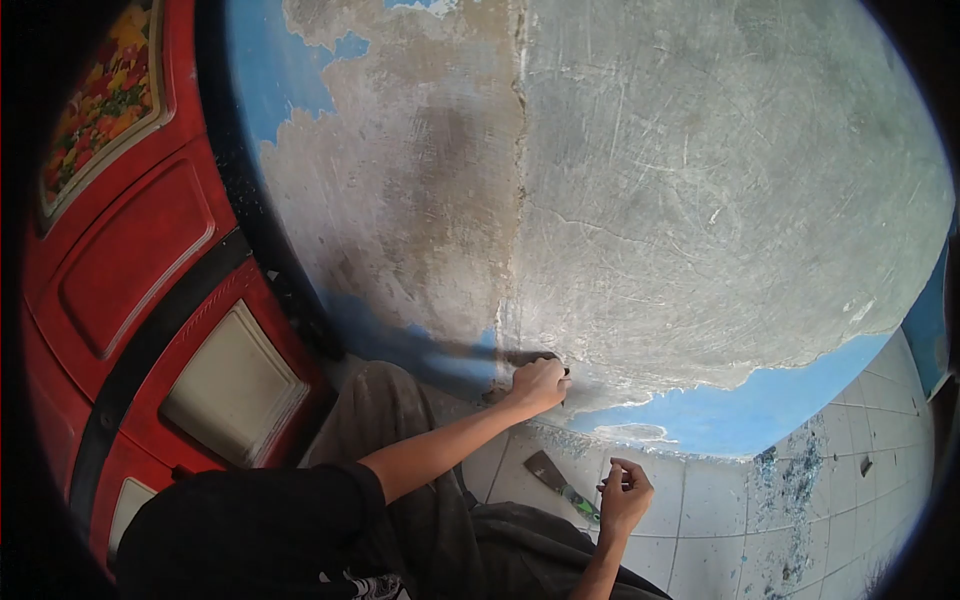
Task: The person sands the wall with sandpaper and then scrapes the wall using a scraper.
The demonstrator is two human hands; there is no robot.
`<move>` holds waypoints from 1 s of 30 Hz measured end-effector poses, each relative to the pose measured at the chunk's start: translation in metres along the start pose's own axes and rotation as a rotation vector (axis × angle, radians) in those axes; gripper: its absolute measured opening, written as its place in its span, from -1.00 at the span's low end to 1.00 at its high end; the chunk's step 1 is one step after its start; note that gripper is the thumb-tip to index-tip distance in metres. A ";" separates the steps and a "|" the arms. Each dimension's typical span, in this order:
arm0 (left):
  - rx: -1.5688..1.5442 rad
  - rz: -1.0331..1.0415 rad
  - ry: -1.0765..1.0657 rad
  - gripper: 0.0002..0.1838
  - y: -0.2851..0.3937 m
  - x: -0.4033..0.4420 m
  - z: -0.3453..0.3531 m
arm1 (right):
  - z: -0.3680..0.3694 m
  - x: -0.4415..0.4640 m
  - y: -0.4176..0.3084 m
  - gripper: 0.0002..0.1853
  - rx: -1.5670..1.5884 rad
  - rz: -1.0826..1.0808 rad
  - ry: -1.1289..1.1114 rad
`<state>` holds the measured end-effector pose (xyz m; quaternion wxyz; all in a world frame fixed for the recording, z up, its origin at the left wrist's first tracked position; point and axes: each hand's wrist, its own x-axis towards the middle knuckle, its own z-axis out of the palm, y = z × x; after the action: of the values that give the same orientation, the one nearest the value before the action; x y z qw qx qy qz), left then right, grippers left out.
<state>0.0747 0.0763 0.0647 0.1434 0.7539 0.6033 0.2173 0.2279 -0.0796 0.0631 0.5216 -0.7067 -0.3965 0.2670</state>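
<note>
My left hand (540,386) is closed against the lower part of the wall (640,230), near the vertical crack. A small dark edge shows by its fingertips, too little to name. My right hand (626,492) is held above the floor with curled fingers, and whatever they may hold is hidden. Beside it, on the tiles, lies a scraper (548,471) with a broad dark blade and a green and black handle. Bare grey plaster covers most of the wall, and blue paint (730,405) remains along its bottom and at the upper left.
A red cabinet (140,250) with pale panels stands close on the left. Blue paint flakes (795,500) litter the white tiled floor (710,515) on the right. My bent knee (380,400) is near the wall.
</note>
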 end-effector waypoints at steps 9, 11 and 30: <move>-0.126 0.082 0.056 -0.72 0.012 0.008 -0.082 | 0.002 0.005 0.001 -0.85 -0.003 0.003 -0.019; -0.121 0.089 0.078 -0.71 0.011 0.006 -0.071 | 0.004 0.006 0.005 -0.85 -0.023 -0.026 -0.032; -0.111 0.113 0.051 -0.68 -0.009 -0.002 -0.027 | 0.006 0.002 0.014 -0.86 -0.107 0.006 -0.092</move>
<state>0.0526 0.0750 0.0836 0.1570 0.7718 0.5504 0.2770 0.2286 -0.0768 0.0479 0.4634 -0.7218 -0.4315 0.2794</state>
